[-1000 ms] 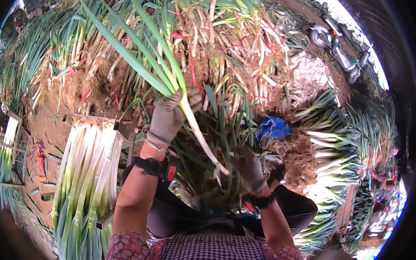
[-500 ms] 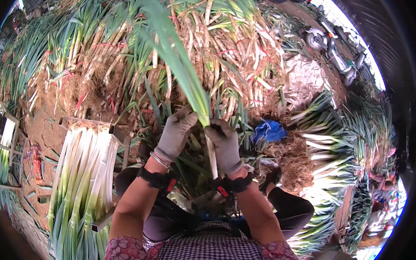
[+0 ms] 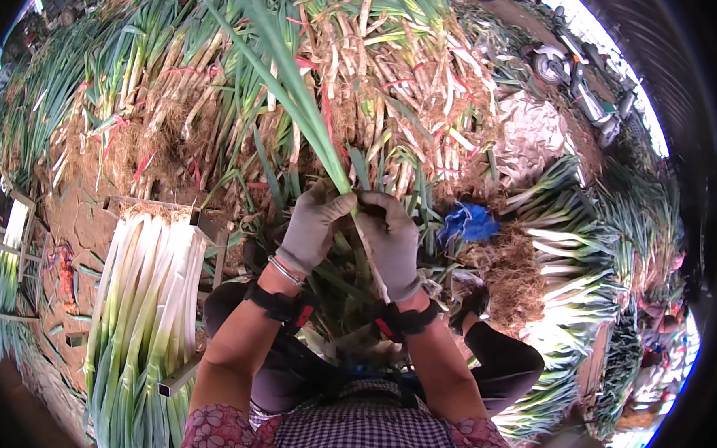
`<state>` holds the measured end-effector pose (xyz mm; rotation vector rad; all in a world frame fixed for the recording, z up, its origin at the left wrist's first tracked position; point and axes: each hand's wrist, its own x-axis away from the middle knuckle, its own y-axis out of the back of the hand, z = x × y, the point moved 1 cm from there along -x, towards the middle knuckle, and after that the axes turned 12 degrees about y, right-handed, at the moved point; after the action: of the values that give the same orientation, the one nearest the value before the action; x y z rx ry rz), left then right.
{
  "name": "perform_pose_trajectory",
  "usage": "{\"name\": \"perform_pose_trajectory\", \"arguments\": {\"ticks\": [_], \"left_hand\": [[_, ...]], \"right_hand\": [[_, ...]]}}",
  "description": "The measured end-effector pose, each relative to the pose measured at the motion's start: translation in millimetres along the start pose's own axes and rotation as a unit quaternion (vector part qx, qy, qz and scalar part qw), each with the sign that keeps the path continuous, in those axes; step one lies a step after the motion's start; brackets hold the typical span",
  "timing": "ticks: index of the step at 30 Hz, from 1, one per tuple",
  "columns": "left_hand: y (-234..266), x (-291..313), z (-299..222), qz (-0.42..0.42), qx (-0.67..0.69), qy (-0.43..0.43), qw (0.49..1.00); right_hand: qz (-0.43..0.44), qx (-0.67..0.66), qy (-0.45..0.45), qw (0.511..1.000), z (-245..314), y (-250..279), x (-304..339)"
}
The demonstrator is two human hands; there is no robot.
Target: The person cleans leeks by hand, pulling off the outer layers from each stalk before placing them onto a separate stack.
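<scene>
A long green onion slants up and to the left from between my gloved hands, its green leaves reaching over the pile beyond. My left hand pinches it just below where the leaves come together. Close beside, my right hand has its fingers bent round the same stalk. The pale lower stem passes under the right palm and comes out near that wrist. Part of the stalk is hidden by the fingers. Both gloves are light grey with darkened fingertips.
A big heap of unpeeled green onions with roots and red ties lies ahead. Peeled ones fill a metal frame at left. More peeled stalks lie at right, beside brown roots and a blue bag.
Both hands have shifted slightly, with the fingertips closer together. The green onion's leafy top has swung a little to the left, and its lower stem slants more toward my right wrist.
</scene>
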<state>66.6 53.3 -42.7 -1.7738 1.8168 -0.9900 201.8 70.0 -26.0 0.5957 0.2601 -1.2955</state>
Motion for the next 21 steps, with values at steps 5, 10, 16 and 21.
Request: {"name": "perform_pose_trajectory", "arguments": {"ticks": [5,10,16,21], "left_hand": [[1.7,4.7,-1.0,-0.061,-0.095,-0.001,0.994],[2.2,2.6,-0.6,-0.087,-0.072,0.017,0.993],[3.0,6.1,-10.3,-0.074,-0.145,-0.021,0.986],[5.9,7.3,-9.5,-0.105,-0.179,0.022,0.978]], "right_hand": [[0.02,-0.044,-0.097,0.994,-13.6,-8.1,-2.4],[0.015,-0.152,-0.091,0.984,-26.2,-10.1,0.1],[0.067,-0.215,-0.151,0.962,-10.8,-7.7,-7.6],[0.027,-0.346,-0.158,0.924,-15.7,-12.6,-2.1]]}}
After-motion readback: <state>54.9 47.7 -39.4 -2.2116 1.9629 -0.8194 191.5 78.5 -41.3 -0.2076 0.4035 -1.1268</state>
